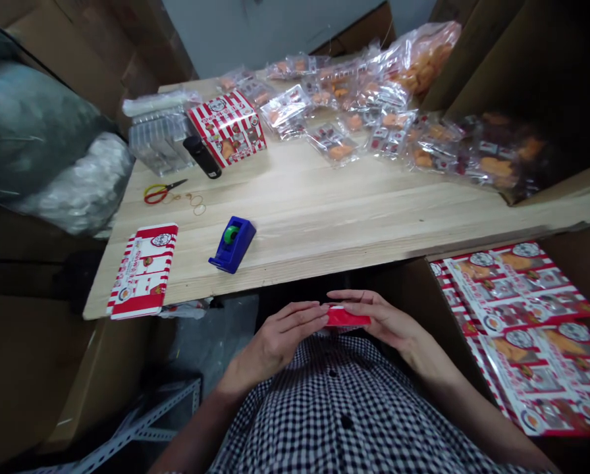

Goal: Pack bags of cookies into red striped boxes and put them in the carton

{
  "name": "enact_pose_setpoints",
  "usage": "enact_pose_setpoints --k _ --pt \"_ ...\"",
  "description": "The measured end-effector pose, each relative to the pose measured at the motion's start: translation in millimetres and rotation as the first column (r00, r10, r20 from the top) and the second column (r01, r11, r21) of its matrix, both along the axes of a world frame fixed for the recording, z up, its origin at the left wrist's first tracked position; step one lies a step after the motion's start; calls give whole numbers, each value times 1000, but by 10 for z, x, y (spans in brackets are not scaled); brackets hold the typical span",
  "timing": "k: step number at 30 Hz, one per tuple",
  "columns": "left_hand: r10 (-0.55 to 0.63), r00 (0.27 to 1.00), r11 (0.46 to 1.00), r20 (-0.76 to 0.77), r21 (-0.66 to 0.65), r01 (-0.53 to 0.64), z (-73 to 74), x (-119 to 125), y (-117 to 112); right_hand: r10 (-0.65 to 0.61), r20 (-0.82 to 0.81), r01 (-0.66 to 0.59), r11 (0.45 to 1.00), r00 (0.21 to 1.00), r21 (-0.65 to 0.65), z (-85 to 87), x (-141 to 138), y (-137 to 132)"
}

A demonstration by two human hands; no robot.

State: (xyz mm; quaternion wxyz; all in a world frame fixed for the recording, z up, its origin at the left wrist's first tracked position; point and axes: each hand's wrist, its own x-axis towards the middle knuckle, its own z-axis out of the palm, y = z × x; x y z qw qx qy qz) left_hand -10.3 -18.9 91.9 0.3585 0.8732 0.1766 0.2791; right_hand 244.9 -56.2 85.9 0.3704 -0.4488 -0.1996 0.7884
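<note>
Close to my body, past the table's front edge, my left hand (290, 332) and my right hand (381, 317) hold a small red folded card (347, 317) between them. The fingers of both hands press on its two ends, and most of its surface is covered or seen edge-on. On the table, ahead and to the left, stands a blue tape dispenser (236, 247) with a green core. Flat printed red-and-white cards (147, 273) lie stacked at the table's left front corner.
Scissors (164, 191), rubber bands (196, 204), a black cylinder (202, 158), a striped card (228, 128) and clear plastic trays (159, 138) occupy the table's left. Bagged orange items (339, 141) cover the back. A carton (428, 263) with packed printed cards (517, 283) stands at right.
</note>
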Motion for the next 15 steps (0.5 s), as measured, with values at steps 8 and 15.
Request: enact_pose_setpoints --k 8,15 --pt "14 999 994 39 -113 -9 7 12 51 58 71 -68 988 996 141 -39 39 -49" --pt "161 984 954 80 -267 -135 71 -7 295 -62 479 -296 716 875 633 233 -62 89"
